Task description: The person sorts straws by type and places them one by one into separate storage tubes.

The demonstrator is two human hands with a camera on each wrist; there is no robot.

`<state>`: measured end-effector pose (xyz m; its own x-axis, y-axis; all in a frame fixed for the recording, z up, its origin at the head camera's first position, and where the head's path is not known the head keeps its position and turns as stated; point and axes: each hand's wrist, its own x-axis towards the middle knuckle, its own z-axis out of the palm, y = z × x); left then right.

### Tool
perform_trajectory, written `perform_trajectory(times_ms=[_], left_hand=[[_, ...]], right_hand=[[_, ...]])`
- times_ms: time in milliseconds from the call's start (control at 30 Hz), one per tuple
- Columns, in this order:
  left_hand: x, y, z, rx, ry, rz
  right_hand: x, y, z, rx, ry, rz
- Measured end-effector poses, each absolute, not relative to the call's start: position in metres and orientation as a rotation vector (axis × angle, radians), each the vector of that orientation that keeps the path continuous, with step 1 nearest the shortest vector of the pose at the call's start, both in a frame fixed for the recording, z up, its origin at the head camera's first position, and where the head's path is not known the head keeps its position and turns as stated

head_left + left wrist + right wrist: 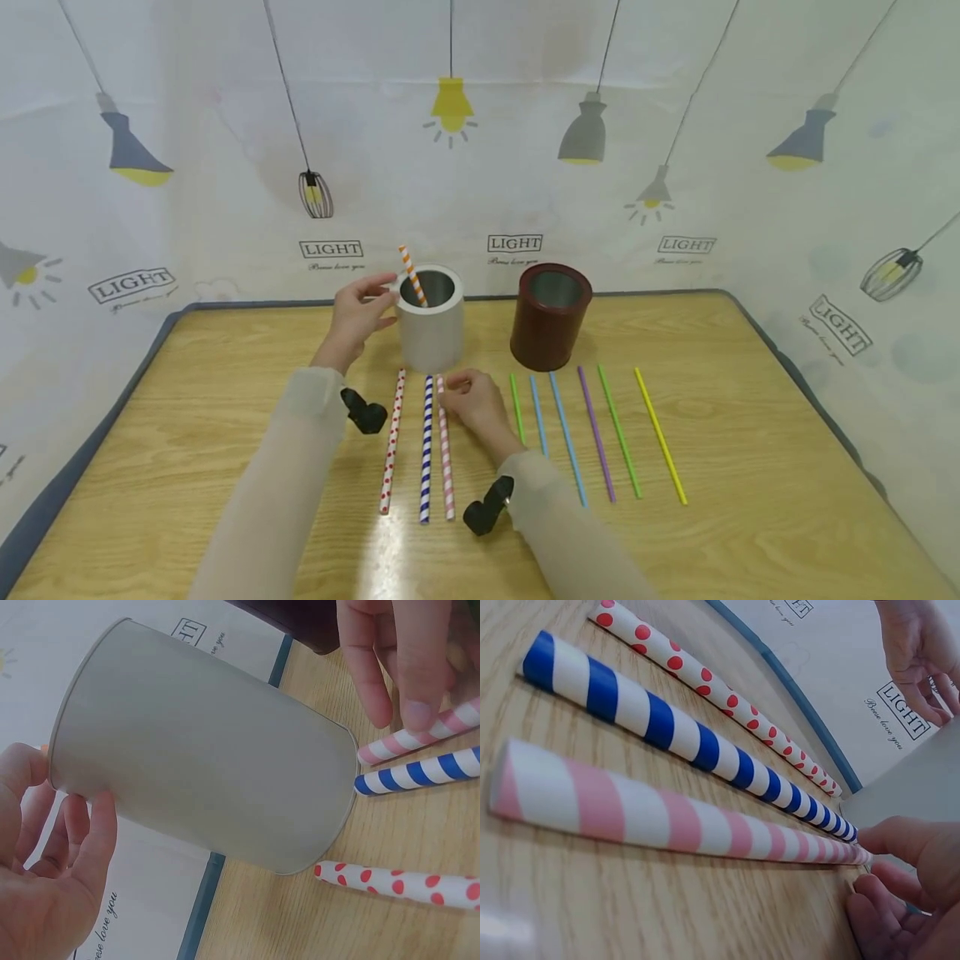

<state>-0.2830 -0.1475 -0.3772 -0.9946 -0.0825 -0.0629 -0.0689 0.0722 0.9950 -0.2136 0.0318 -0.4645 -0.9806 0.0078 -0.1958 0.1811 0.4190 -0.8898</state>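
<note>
At the back left stands a white can [432,337], with an orange-striped straw [414,277] leaning inside it. My left hand [358,315] touches the can's left side near the rim, fingers spread loosely. Three thick paper straws lie in front of the can: one red-dotted [392,442], one blue-striped [426,454] and one pink-striped [446,467]. At the pink-striped straw's far end is my right hand [480,408], thumb and fingers apart around it. In the right wrist view this straw [675,817] lies flat on the table; a firm grip is not visible.
A dark red can [551,325] stands to the right of the white one. Before it lie several thin straws, among them a purple [597,437] and a yellow one [662,437]. The wooden table [787,467] meets a lamp-printed backdrop [525,192] behind.
</note>
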Motion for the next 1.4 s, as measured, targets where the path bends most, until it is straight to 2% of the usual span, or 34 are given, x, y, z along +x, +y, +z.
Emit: perform_trajectory(times_ms=[433, 1000, 1400], left_hand=[[-0.2802, -0.1474, -0.3739, 0.148, -2.313, -2.127], [-0.2791, -0.1473, -0.3727, 0.161, -2.309, -2.124], [-0.28, -0.1463, -0.3741, 0.158, -2.309, -2.125]], right_hand=[[-0.2111, 0.0281, -0.4596, 0.176, 2.665, -1.404], [-0.2068, 0.0229, -0.4577, 0.107, 2.762, -1.436], [-0.2071, 0.0221, -0.455, 0.196, 2.695, -1.468]])
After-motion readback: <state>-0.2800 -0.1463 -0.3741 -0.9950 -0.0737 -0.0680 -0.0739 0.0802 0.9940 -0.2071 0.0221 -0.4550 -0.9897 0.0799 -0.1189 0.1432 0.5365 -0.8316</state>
